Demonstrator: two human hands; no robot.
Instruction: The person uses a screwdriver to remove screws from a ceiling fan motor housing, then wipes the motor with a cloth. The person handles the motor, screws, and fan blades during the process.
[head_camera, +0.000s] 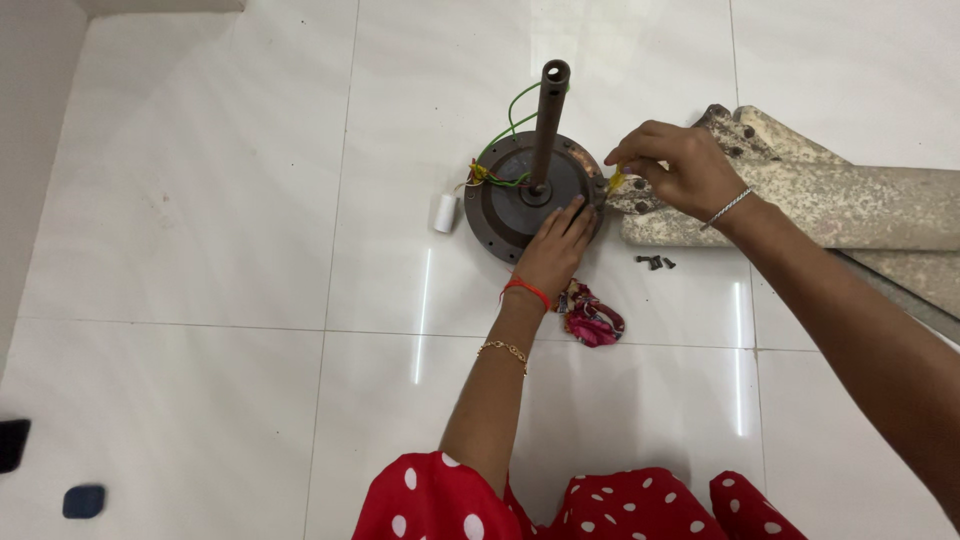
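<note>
A round brown ceiling-fan motor (515, 195) lies on the white tiled floor, its brown down rod (549, 120) standing up from the middle. Green, yellow and red wires (500, 172) come out beside the rod. My left hand (556, 245) presses flat on the motor's near right rim. My right hand (680, 165) pinches a small yellow-handled tool (616, 181) at the motor's right edge, where a worn cream fan blade (800, 200) meets it.
A white cylindrical capacitor (445, 212) lies left of the motor. Several small dark screws (653, 262) sit below the blade. A crumpled red patterned cloth (590, 318) lies near my left wrist. More blades extend right. Two dark objects (82, 500) lie at the bottom left.
</note>
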